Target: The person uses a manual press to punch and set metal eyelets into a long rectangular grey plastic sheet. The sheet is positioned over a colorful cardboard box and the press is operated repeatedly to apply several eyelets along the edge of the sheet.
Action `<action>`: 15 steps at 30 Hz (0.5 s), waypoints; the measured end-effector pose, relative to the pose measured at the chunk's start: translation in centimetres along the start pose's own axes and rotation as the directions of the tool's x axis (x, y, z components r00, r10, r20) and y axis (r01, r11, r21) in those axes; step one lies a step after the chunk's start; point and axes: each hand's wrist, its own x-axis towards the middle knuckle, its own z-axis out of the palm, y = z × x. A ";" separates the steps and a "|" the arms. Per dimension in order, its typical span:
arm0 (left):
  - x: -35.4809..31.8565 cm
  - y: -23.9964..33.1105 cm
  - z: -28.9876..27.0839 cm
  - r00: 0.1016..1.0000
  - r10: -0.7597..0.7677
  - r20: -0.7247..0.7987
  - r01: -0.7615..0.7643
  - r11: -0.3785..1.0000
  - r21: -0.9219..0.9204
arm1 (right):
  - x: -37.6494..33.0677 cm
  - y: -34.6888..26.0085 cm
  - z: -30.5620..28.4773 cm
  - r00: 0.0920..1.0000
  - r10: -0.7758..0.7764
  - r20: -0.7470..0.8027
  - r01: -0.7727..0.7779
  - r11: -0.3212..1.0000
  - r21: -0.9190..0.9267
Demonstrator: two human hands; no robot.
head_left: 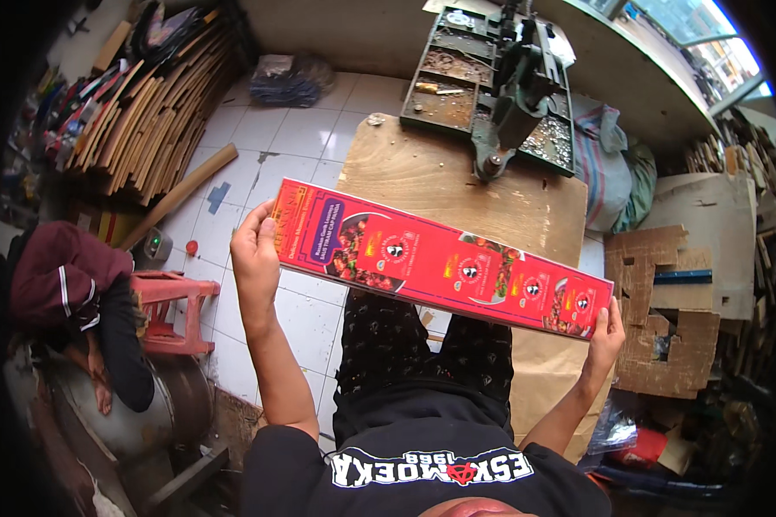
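Pinching a long, red, flat panel (435,258), perhaps coated board, at both ends, the bare left hand (257,252) and bare right hand (608,339) support its span.

head-worn fisheye, looking down, near the hands (255,250)
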 end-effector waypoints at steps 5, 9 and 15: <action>-0.9 1.7 -1.5 1.000 -0.013 -0.017 0.009 0.975 -0.221 | -0.5 -1.9 0.3 0.994 -0.054 -0.099 0.065 0.992 0.113; -0.4 2.8 -1.2 0.999 0.049 -0.020 -0.050 0.997 -0.059 | 0.3 -2.5 -1.3 0.995 -0.049 -0.088 0.055 0.996 0.074; -0.2 3.3 -0.4 0.969 0.238 0.067 -0.233 0.970 -0.072 | 1.2 -4.0 -3.9 0.962 0.059 -0.266 0.208 0.473 0.856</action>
